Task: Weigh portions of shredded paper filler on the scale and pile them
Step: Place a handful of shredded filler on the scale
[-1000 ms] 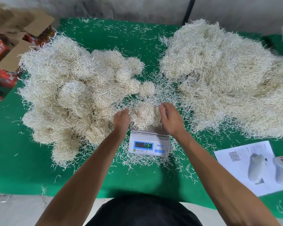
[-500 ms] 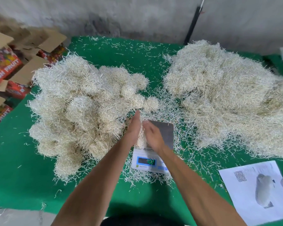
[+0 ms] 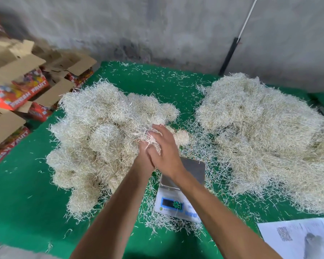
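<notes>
A small white digital scale (image 3: 178,200) with a bare steel platform (image 3: 194,169) stands on the green table. My left hand (image 3: 144,157) and my right hand (image 3: 165,146) are pressed together around a portion of shredded paper filler (image 3: 151,140), held above the right edge of the left pile of rounded clumps (image 3: 101,139). Strands stick out between my palms. My right hand covers most of my left hand. A large loose heap of filler (image 3: 260,139) lies to the right of the scale.
The green table cloth (image 3: 22,193) is littered with loose strands around the scale. Open cardboard fruit boxes (image 3: 17,86) stand off the table's left edge. A printed sheet (image 3: 303,238) lies at the front right. A grey wall and a black pole (image 3: 230,55) stand behind.
Both hands lifted the portion off the scale platform and carried it left and away, over the left pile. The platform is now bare. The camera tilted up.
</notes>
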{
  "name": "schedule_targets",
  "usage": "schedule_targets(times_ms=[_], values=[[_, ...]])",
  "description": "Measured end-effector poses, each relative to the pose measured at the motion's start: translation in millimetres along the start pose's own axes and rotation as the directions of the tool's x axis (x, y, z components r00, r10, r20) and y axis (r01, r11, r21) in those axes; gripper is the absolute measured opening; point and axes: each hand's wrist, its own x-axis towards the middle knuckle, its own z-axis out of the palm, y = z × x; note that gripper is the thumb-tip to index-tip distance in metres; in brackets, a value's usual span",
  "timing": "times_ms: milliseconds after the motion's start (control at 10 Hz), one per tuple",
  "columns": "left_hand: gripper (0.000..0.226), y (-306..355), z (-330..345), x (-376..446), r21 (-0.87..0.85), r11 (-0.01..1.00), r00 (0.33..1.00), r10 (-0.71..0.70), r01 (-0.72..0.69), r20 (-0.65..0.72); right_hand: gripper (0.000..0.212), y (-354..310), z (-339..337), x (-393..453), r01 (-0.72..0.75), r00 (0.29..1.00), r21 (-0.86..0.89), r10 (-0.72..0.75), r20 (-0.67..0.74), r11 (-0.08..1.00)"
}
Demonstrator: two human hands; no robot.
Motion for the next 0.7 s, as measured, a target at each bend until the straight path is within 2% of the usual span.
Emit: schedule_targets(times_ms=[100,200,300,400,500,600,700], values=[[0.051,-2,18,10,0.172,0.985,0.974,0.061,-0.023,-0.220,0.044,5,-16,15,-0.120,0.991,-0.004,0.120,-0.068,0.993],[0.057,15,19,31,0.041,0.999,0.962,-0.004,0.016,-0.273,0.046,12,-20,12,-0.153,0.988,-0.109,0.148,-0.053,0.982],[0.033,13,-10,42,-0.023,0.999,0.945,0.022,-0.032,-0.326,0.034,2,1,2,0.028,0.998,-0.006,-0.027,0.048,1.000],[0.032,10,1,41,0.164,0.986,0.989,-0.013,0.037,-0.149,0.028,2,1,20,-0.009,0.999,0.068,0.011,-0.030,0.998],[0.039,26,14,57,0.200,0.980,0.963,0.053,0.001,-0.265,0.020,13,-11,39,-0.120,0.985,-0.103,0.106,-0.135,0.987],[0.039,42,17,73,0.193,0.981,0.950,0.061,-0.002,-0.305,0.010,15,-8,43,-0.098,0.973,-0.169,0.059,-0.222,0.981],[0.044,52,20,81,0.114,0.991,0.959,0.095,-0.066,-0.268,0.012,9,2,54,0.063,0.963,-0.293,-0.134,-0.233,0.954]])
